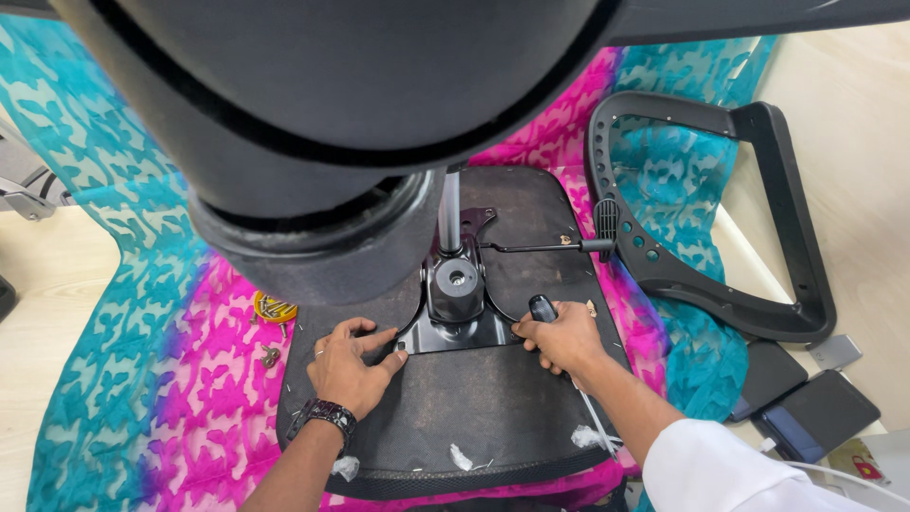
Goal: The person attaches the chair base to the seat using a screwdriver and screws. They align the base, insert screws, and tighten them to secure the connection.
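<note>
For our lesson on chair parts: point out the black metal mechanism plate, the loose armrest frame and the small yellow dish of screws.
Black metal mechanism plate [457, 301], head view, on its raised middle.
Armrest frame [801, 275], head view, on its right bar.
Yellow dish [274, 308], head view, on its rim.

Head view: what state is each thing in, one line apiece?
Dark upturned chair seat: lying underside up on the cloth.
Black metal seat mechanism plate: sitting on the seat underside.
Left hand: fingers on the plate's left edge.
Right hand: closed on the black-handled tool.
Black plastic chair back frame: detached, lying flat on the cloth.
Small yellow dish of screws: set beside the seat.
</note>
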